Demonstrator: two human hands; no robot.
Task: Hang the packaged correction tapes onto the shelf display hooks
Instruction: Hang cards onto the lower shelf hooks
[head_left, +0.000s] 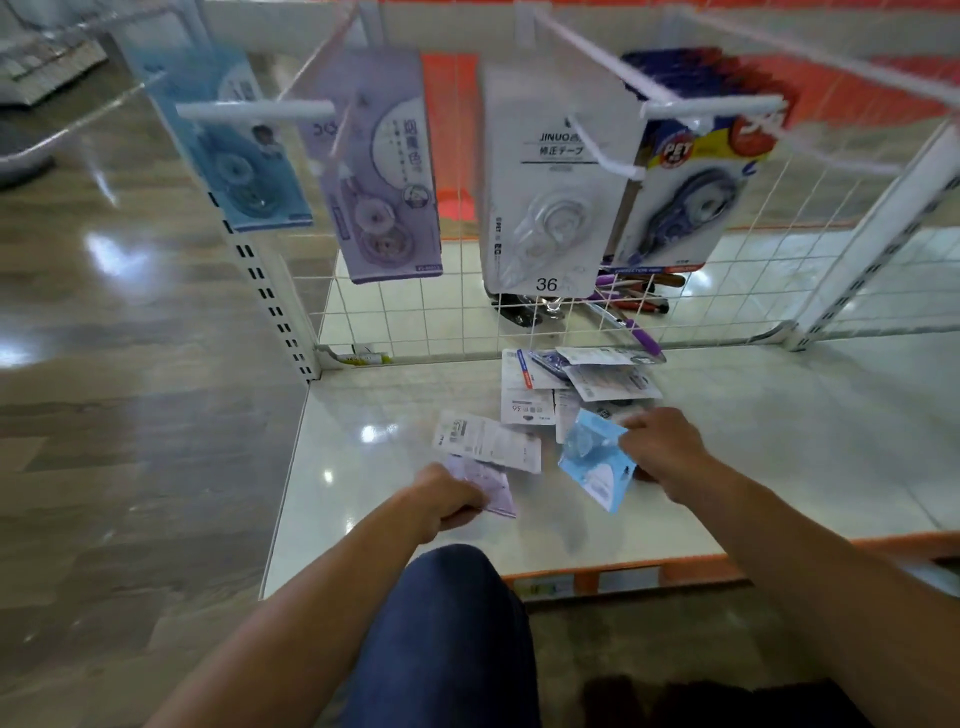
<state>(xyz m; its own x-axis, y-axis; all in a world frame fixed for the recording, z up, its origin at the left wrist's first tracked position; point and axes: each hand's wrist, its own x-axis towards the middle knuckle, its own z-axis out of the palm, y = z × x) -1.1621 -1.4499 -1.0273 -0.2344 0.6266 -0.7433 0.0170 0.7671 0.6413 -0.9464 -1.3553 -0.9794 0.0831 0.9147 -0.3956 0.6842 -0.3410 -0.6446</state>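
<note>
My right hand (662, 452) pinches a light blue correction tape pack (595, 460) by its edge, just above the white shelf board (779, 441). My left hand (447, 501) grips a purple pack (491, 486) low over the shelf. A white pack (488, 441) lies face down between my hands. Several more packs lie in a loose pile (576, 382) behind them. Above, packs hang on white display hooks: a blue pack (234, 150), a purple pack (379, 171), a white one marked 36 (550, 187) and a yellow and blue one (685, 192).
A white wire grid (415, 322) backs the shelf, with a slotted upright post (265, 291) at its left corner. The orange shelf edge (649, 571) runs along the front. Pens (639, 296) lie behind the grid. My knee (447, 623) is below the shelf.
</note>
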